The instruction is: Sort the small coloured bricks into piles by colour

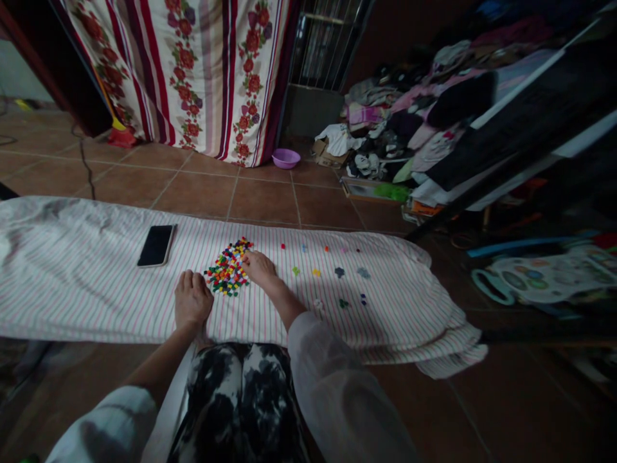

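Note:
A pile of small multicoloured pieces [225, 273] lies on the striped cloth [116, 283]. At the pile's right edge is my right hand [259, 267], its fingers bent together at the pieces; what they hold, if anything, is too small to name. My left hand [193, 297] rests on the cloth just left of the pile, fingers curled downward and their tips hard to make out. To the right, small groups sorted by colour sit in rows, among them green [295, 271], yellow [316, 272], grey [363, 273], white [318, 303] and dark blue pieces [363, 299].
A phone [157, 245] lies on the cloth, left of the pile. Beyond on the tiled floor are a purple basin [286, 158], a floral curtain [207, 77] and a heap of clothes [400, 122]. A colourful plastic toy [535, 276] is at the right.

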Motion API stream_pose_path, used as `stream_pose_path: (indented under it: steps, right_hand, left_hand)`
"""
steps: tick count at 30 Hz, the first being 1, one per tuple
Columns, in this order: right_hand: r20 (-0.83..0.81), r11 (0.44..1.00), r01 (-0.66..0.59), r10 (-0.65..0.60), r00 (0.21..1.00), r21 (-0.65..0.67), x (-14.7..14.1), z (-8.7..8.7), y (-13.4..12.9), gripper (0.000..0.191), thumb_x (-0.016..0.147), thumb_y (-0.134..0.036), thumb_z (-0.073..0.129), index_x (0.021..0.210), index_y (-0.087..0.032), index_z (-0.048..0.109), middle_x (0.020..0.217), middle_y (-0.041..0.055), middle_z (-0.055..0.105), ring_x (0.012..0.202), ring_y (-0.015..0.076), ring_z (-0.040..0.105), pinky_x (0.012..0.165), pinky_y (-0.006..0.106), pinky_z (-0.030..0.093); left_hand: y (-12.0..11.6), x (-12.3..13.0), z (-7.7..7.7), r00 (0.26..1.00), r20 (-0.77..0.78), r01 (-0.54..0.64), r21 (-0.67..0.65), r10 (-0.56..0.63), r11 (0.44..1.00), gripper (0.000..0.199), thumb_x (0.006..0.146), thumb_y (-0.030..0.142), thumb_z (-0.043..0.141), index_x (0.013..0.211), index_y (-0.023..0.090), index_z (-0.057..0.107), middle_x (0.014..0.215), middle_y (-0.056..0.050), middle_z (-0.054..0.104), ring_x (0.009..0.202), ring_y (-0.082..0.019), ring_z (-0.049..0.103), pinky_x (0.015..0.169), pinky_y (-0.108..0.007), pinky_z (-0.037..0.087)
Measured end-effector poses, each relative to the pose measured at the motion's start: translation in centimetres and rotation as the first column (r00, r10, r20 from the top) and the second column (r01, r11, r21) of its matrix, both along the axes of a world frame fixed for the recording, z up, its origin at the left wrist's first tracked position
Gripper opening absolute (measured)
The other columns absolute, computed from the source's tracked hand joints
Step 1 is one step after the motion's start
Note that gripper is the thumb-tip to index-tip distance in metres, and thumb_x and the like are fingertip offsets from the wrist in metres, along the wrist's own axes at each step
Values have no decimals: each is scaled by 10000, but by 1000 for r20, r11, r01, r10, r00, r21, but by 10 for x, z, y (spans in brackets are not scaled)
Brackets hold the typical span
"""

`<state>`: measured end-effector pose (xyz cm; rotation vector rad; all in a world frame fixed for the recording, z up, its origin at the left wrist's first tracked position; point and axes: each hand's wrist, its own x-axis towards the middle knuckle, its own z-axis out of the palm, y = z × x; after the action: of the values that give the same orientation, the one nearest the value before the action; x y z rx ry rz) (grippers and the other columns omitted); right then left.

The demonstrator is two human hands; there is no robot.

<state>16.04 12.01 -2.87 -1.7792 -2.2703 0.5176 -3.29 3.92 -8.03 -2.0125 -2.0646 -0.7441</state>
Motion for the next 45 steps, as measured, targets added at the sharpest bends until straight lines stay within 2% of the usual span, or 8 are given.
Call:
stream_pose_path:
  steps: [9,16,24,30,34,37,41,45]
  right_hand:
    - [-268,996,69,-52,962,57,24,-1,4,134,858,-158,612,976,-195,662,983,35,716,898,161,640,821,251,471]
    - [-339,961,228,-166,926,155,113,-12,10,214,799,-76,587,926,-205,701,922,33,696,880,156,644,835,250,487]
    - [-387,798,577,-484,785,173,236,-23,11,237,747,-81,534,840,-200,716,866,33,720,817,160,661,824,269,513]
    - [-378,651,752,-673,636,105,299,-27,11,282,737,-129,508,881,-196,740,891,37,744,867,168,686,867,272,514]
    - [-325,564,824,-770,549,58,322,-33,13,351,723,-108,513,973,-174,751,940,69,754,909,171,698,865,245,506]
    - [-306,536,843,-794,525,56,331,-38,14,366,713,-86,528,993,-169,748,920,77,756,898,178,706,832,234,512]
    - [-284,531,845,-802,526,67,340,-43,19,358,717,-70,528,980,-169,750,900,77,756,919,198,712,846,258,523]
    - [-264,563,821,-781,565,91,347,-47,26,376,703,-48,515,975,-141,758,939,114,757,927,228,717,850,293,537]
  left_hand:
    - [0,-2,2,999,-36,37,9,-37,999,136,863,189,400,896,172,531,961,-152,567,1051,-320,518,910,-466,439]
    - [1,-4,-2,994,-102,45,19,-43,999,171,887,210,371,886,175,538,923,-146,566,1018,-319,526,908,-467,433]
    - [-1,-1,3,989,-141,32,3,-31,999,217,898,232,340,896,161,546,949,-169,586,1061,-334,540,926,-461,443]
    - [0,-1,4,993,-117,19,-24,-21,1000,165,860,235,368,861,192,527,924,-145,575,1038,-319,545,925,-459,444]
    - [0,-1,5,995,-94,39,-16,-41,999,137,846,239,376,827,210,508,892,-133,558,1015,-320,539,904,-464,447]
    - [1,-1,4,996,-73,45,-12,-46,999,135,840,237,382,835,212,515,891,-132,561,1015,-324,537,899,-475,445]
    - [2,-5,-3,998,-36,51,4,-50,999,124,844,241,404,864,217,524,912,-121,568,1039,-312,546,935,-482,439]
    - [4,-9,-12,997,-55,62,37,-60,997,158,884,257,382,895,205,531,966,-147,584,1101,-322,543,974,-499,439]
